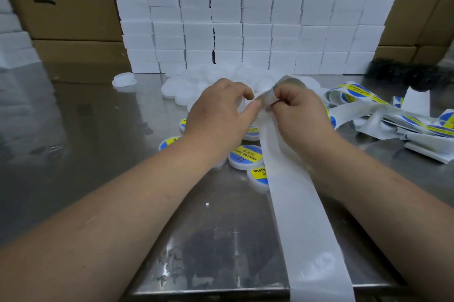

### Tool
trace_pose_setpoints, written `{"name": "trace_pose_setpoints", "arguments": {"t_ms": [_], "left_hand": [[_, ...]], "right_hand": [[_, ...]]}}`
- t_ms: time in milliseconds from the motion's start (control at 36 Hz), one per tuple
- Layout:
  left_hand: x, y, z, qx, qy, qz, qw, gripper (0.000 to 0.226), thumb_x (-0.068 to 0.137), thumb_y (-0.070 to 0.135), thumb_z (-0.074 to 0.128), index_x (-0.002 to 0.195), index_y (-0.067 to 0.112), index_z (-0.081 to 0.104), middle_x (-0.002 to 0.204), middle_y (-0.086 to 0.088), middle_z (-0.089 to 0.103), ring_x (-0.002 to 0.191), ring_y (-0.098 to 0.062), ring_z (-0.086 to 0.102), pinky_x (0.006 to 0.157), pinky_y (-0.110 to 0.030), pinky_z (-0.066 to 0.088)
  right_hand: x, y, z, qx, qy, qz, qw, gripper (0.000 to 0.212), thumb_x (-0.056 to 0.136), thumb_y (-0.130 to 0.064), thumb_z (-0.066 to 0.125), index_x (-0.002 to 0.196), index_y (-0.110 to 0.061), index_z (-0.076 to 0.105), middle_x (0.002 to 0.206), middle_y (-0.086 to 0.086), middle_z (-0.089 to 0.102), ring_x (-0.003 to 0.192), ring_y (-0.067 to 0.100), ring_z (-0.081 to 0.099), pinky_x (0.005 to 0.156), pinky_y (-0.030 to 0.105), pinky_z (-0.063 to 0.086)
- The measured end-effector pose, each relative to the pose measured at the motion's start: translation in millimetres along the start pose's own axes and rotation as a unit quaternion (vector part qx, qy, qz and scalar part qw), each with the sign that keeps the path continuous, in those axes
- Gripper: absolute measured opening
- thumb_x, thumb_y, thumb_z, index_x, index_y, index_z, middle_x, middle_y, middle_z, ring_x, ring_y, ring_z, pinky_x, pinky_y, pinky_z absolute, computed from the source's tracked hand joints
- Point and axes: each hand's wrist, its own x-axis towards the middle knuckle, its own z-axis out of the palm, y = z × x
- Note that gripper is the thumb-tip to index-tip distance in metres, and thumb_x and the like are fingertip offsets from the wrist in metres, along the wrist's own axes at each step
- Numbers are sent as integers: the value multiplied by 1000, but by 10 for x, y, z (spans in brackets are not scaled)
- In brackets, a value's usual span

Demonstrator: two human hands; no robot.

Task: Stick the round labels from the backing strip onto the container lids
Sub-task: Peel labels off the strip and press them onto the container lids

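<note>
Labels (246, 155) cover a few lids (237, 165); many bare lids (181, 90) remain. Our left hand (221, 115) grips one lid (242, 106), our right hand (297, 115) pinches the strip (302, 215).

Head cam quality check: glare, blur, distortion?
Head view: soft glare and reflections on the steel table; wide-angle bowing of the stacked white boxes; motion blur on the label pinched by the left hand, above the backing strip held in the right hand; black objects far right are blurred.
</note>
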Motion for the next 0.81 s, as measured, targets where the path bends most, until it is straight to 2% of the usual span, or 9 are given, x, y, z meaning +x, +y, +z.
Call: {"name": "trace_pose_setpoints", "arguments": {"t_ms": [83,194,306,444,528,583,694,750,806], "left_hand": [[23,-19,-18,-34,39,-58,997,10,88,38,52,80,32,53,88,10,49,81,-10,43,64,-23,26],[90,-78,-44,-86,83,-155,981,21,89,37,49,69,31,49,74,9,50,66,-9,44,57,-26,29],[145,-157,-63,-126,104,-209,964,16,91,34,47,80,25,54,69,11,48,69,-18,47,63,-27,36],[120,-132,-70,-133,96,-210,964,19,90,35,49,72,29,49,68,11,48,66,-18,47,59,-27,36],[86,-95,-66,-111,88,-183,973,20,89,38,49,71,31,48,72,11,45,72,-16,44,64,-26,32],[68,-79,-70,-100,87,-166,977,19,89,39,50,72,31,49,74,10,45,73,-15,43,65,-25,30],[55,-68,-79,-94,86,-152,980,18,89,40,50,75,29,51,83,4,50,76,-14,43,67,-24,30],[55,-66,-76,-94,88,-152,980,18,89,40,51,75,29,51,85,4,52,77,-14,43,67,-24,30],[54,-65,-70,-92,88,-152,980,17,89,41,51,77,28,52,88,3,54,78,-14,44,67,-24,30]], "right_hand": [[5,-6,3,-19,5,22,1000,21,78,1,42,67,-10,57,53,-8,44,45,4,34,43,17,28],[-4,-12,-1,-13,-5,37,999,20,79,-5,44,61,-12,49,41,-10,34,40,5,29,39,18,22],[-24,-31,-10,6,-12,20,1000,19,82,-8,45,64,-13,41,47,-9,24,45,6,21,39,19,16],[-9,-30,1,-17,7,6,1000,23,85,-11,45,64,-12,36,60,-4,30,52,7,25,43,21,20],[-10,-25,3,-18,22,21,999,5,88,-13,48,86,-18,46,79,-3,55,69,8,49,59,21,37],[-4,-3,-9,-20,57,35,998,24,87,-14,52,108,-21,42,93,-4,57,80,13,53,66,23,36],[21,15,-70,-65,135,17,989,52,82,-8,54,128,-21,35,109,-10,47,90,12,48,70,18,30],[23,11,-88,-89,144,-14,985,57,80,-2,50,132,-22,38,128,-6,43,105,8,45,77,15,29],[17,-12,-79,-110,135,-58,983,55,76,5,44,125,-20,51,137,-3,40,115,8,42,80,13,29]]}}
